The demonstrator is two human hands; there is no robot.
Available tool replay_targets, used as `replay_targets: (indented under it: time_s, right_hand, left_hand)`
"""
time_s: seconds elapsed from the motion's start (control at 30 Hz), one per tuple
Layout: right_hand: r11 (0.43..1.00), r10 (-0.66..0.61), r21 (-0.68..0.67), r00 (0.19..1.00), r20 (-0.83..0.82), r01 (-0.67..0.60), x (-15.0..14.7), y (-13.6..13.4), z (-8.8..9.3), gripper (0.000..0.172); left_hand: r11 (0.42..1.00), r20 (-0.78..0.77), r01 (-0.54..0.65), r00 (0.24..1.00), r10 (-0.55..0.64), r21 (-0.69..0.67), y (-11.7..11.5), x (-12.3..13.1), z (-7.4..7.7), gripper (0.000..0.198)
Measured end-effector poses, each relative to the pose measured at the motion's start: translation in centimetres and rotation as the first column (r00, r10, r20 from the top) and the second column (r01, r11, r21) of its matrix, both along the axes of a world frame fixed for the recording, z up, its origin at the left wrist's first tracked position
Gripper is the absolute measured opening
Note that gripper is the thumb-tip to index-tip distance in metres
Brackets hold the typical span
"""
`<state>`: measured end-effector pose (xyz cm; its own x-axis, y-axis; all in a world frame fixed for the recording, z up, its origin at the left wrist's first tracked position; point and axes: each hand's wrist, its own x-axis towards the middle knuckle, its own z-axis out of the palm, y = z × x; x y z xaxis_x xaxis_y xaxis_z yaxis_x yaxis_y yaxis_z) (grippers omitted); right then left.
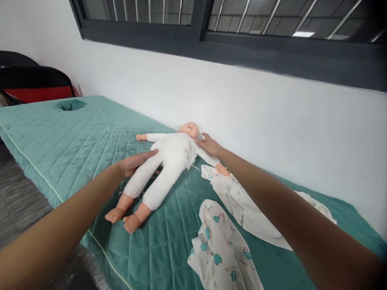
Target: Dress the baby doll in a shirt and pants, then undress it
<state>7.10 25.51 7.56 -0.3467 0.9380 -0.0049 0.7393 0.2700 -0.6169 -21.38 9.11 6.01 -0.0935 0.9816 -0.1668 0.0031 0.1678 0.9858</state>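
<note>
A baby doll with a white cloth body lies on its back on a green quilted bed cover, its head by the wall and its bare feet towards me. My left hand is wrapped round the doll's thigh on the left; its thumb lies on the hip and fingertips show between the legs. At the doll's neck and shoulder, my right hand touches with fingers apart. Beside the doll lie a white printed baby garment with teal figures and a second white garment, partly hidden by my right forearm.
A white wall runs along the bed's far side, below a dark-framed barred window. The cover has a round hole near its far left end. Black and red chairs stand beyond that end. The bed's near edge borders a dark floor.
</note>
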Motion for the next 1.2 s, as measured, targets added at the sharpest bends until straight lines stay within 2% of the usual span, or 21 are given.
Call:
replay_targets:
  time_s: [0.07,0.17,0.23,0.3,0.37,0.4,0.43,0.47,0.5,0.53,0.6,0.67,0.73,0.8,0.87,1.0,1.1,1.2]
  right_hand:
    - [0.996,-0.084,0.0,0.986,0.145,0.085,3.6,-0.6,-0.8,0.071]
    - [0.983,-0.168,-0.02,0.946,0.277,0.18,10.7,-3.3,-1.5,0.057]
    - [0.973,-0.208,-0.017,0.913,0.352,0.228,15.2,-6.0,-1.5,0.052]
    - [0.968,-0.227,-0.006,0.883,0.41,0.252,18.8,-8.6,-1.3,0.051]
    - [0.973,-0.212,0.036,0.829,0.517,0.226,21.3,-10.8,-1.1,0.048]
    - [0.977,-0.203,0.062,0.805,0.558,0.203,22.1,-11.7,-0.9,0.045]
    - [0.98,-0.197,0.088,0.785,0.588,0.18,22.6,-12.5,-0.7,0.043]
    - [0.981,-0.195,0.111,0.774,0.602,0.161,22.9,-13.2,-0.4,0.04]
    - [0.98,-0.199,0.129,0.769,0.607,0.152,23.0,-13.8,0.0,0.038]
    - [0.979,-0.201,0.143,0.765,0.611,0.144,22.9,-14.5,0.5,0.037]
    - [0.981,-0.184,0.171,0.751,0.634,0.096,22.5,-16.2,1.7,0.036]
    - [0.979,-0.151,0.205,0.731,0.665,0.016,21.7,-18.3,3.3,0.036]
    - [0.969,-0.141,0.244,0.739,0.659,-0.032,20.6,-21.0,4.9,0.038]
    - [0.957,-0.128,0.282,0.784,0.607,-0.062,19.5,-23.9,6.3,0.038]
    - [0.945,-0.059,0.3,0.837,0.543,-0.128,18.4,-26.9,7.5,0.038]
    - [0.918,0.091,0.3,0.873,0.479,-0.26,17.3,-32.5,9.0,0.037]
    - [0.928,0.086,0.291,0.892,0.444,-0.235,18.0,-36.1,9.9,0.036]
    - [0.977,-0.039,0.209,0.948,0.317,-0.03,19.3,-39.0,9.9,0.038]
  left_hand:
    - [0.999,-0.088,-0.014,0.996,0.019,0.047,-0.1,-0.7,-0.2,0.039]
    - [0.991,-0.28,-0.088,0.953,0.114,0.102,-0.4,-0.9,0.2,0.036]
    - [0.958,-0.394,-0.171,0.884,0.252,0.23,-1.1,0.0,0.9,0.031]
    - [0.891,-0.458,-0.169,0.808,0.37,0.42,-2.8,2.1,1.8,0.023]
    - [0.877,-0.541,0.039,0.8,0.261,0.48,-5.5,5.3,2.3,0.024]
    - [0.844,-0.603,0.271,0.794,0.076,0.462,-7.1,7.2,2.3,0.03]
    - [0.729,-0.692,0.544,0.709,-0.134,0.416,-8.7,9.0,2.0,0.041]
    - [0.578,-0.779,0.744,0.564,-0.274,0.335,-10.1,10.8,1.6,0.055]
    - [0.457,-0.839,0.851,0.432,-0.332,0.257,-11.5,12.4,1.1,0.066]
    - [0.409,-0.874,0.889,0.356,-0.332,0.207,-12.5,13.8,0.5,0.073]
    - [0.422,-0.915,0.893,0.294,-0.277,0.159,-13.9,15.9,-0.6,0.07]
    - [0.461,-0.935,0.87,0.293,-0.2,0.174,-14.3,17.3,-1.3,0.054]
    - [0.48,-0.939,0.847,0.322,-0.121,0.228,-14.5,18.3,-1.4,0.039]
    - [0.497,-0.923,0.81,0.382,-0.046,0.31,-14.8,19.5,-0.8,0.032]
    - [0.509,-0.89,0.761,0.456,0.022,0.403,-15.3,21.0,0.1,0.029]
    - [0.477,-0.835,0.708,0.54,0.111,0.521,-16.9,23.8,2.0,0.021]
    - [0.462,-0.83,0.697,0.523,0.196,0.548,-17.7,24.6,3.4,0.016]
    - [0.484,-0.784,0.617,0.505,0.36,0.62,-18.2,24.4,4.5,0.016]
